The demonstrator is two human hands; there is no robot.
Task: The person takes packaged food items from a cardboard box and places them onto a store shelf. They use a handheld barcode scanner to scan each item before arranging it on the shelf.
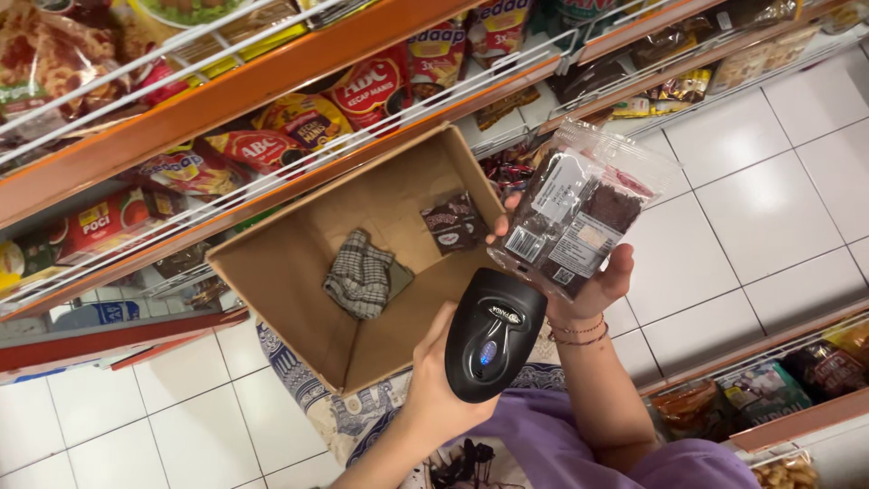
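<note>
Gripping black scanner (493,344) in curled left hand (433,385). Cradling clear packet (579,213), white-labelled with dark contents, in cupped right hand (599,288) just above. Beyond, lying in cardboard box (272,272): checked cloth (359,273) and small dark packet (453,222). Farther, crowding orange shelves (226,95): red and yellow pouches (371,86).

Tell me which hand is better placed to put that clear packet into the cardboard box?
Probably the right hand: it already holds the clear packet beside the cardboard box. The left hand grips the black scanner.

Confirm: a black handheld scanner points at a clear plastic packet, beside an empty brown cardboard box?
Not empty: in the head view the brown cardboard box holds a checked grey cloth and a small dark packet.
</note>
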